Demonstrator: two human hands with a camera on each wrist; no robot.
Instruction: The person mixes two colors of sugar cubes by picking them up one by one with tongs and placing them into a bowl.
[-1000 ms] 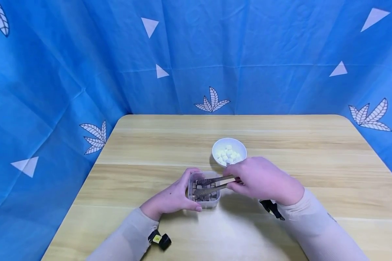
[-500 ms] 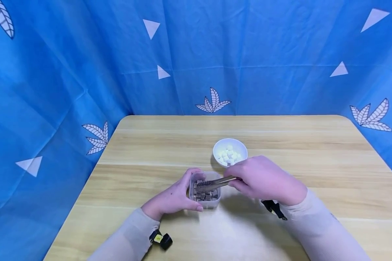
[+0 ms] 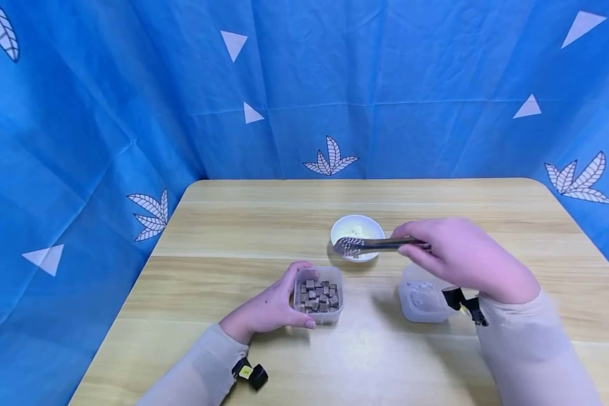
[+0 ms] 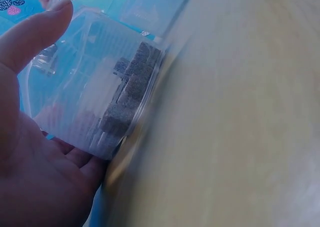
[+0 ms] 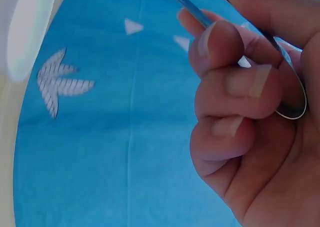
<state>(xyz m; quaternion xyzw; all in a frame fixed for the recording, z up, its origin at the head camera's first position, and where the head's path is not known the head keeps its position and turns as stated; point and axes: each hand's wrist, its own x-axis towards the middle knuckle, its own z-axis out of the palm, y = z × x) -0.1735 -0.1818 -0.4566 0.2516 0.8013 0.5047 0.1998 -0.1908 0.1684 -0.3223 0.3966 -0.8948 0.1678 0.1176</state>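
Observation:
My left hand (image 3: 270, 304) holds the side of a clear square plastic box (image 3: 318, 319), its thumb along the near side and fingers at the back. Several brown cubes (image 3: 322, 299) lie in the box; through its wall in the left wrist view, these cubes (image 4: 127, 92) show piled at the bottom. With curled fingers, my right hand (image 3: 454, 254) grips metal tongs (image 3: 385, 245), whose bent end (image 5: 295, 107) sits in the palm in the right wrist view. The tongs' perforated head overlaps the front left of a white bowl (image 3: 369, 224) with white cubes (image 3: 356, 230).
A second translucent plastic box (image 3: 423, 312) stands on the table to the right, partly hidden under my right hand, with something clear inside. The wooden table (image 3: 233, 220) ends at a blue patterned curtain (image 3: 284, 73) at the back and left.
The tongs' arms come together in the brown cubes, then leave the box. My right hand moves right and away from me, uncovering the second box. My left hand stays at its box.

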